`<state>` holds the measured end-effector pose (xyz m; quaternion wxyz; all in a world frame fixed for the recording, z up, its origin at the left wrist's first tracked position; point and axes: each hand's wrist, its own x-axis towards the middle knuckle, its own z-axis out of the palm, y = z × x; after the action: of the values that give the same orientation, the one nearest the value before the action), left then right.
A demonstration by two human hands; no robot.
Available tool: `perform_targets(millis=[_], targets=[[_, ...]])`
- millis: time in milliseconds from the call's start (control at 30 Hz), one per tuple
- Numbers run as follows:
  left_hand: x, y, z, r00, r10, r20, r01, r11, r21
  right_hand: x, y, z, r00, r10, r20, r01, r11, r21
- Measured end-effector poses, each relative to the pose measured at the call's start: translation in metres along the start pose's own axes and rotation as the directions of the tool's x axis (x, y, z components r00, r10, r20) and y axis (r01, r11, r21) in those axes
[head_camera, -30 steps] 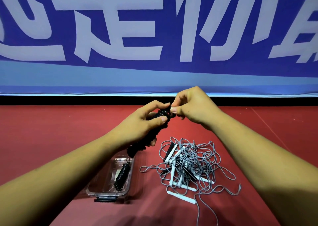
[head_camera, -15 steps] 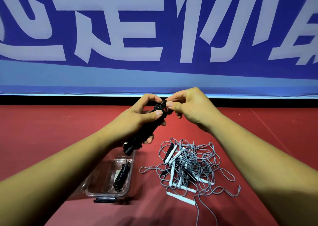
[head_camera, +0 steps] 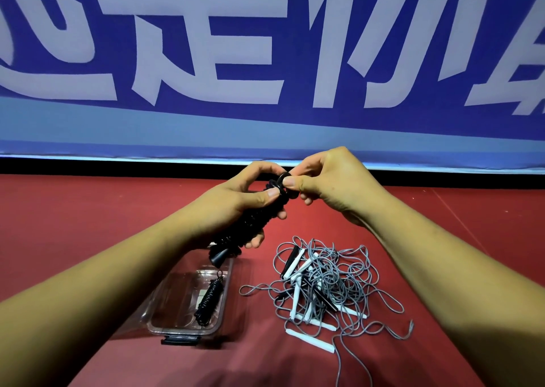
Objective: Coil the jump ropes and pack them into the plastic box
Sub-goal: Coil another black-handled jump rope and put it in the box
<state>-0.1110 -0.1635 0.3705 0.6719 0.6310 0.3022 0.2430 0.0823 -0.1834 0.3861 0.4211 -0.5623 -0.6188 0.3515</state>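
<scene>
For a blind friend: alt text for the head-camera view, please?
The left hand grips a coiled black jump rope while the right hand pinches its top loop. Below, a clear plastic box holds another coiled rope, beside tangled grey ropes on a red surface.

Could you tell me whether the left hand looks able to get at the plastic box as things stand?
Probably yes: the plastic box lies open just below the left hand with nothing between, though that hand grips the black coiled rope.
</scene>
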Motion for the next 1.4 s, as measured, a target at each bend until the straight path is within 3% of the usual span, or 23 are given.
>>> perform_targets(millis=[167,333,700,800,933,1200,1400], targets=[[0.0,0.001,0.0,1.0,0.028,0.002,-0.028,1.0,-0.005,0.001,-0.005,0.005,0.996,-0.043,-0.076,0.031,0.988,-0.153],[0.004,0.0,0.002,0.997,0.07,-0.043,-0.07,0.997,-0.009,0.002,-0.001,0.015,0.952,-0.19,-0.24,0.095,0.929,-0.357],[0.006,-0.001,0.005,0.994,0.062,-0.086,-0.078,0.978,-0.194,0.001,0.007,0.035,0.902,-0.247,-0.354,0.181,0.961,-0.21],[0.004,0.0,0.005,0.994,0.083,-0.074,-0.099,0.961,-0.259,0.001,0.004,0.032,0.951,-0.16,-0.264,0.164,0.986,-0.006],[0.003,0.001,0.002,0.993,0.103,-0.053,-0.115,0.938,-0.328,0.001,0.005,0.022,0.977,-0.201,-0.072,0.209,0.967,0.143],[0.005,-0.004,-0.01,0.997,-0.011,0.074,0.036,0.938,-0.346,0.002,0.011,0.023,0.972,-0.197,-0.128,0.214,0.967,0.14],[0.008,-0.012,-0.011,0.998,-0.058,0.007,0.057,0.956,-0.287,0.006,0.023,0.042,0.973,-0.112,-0.203,0.137,0.984,0.116]])
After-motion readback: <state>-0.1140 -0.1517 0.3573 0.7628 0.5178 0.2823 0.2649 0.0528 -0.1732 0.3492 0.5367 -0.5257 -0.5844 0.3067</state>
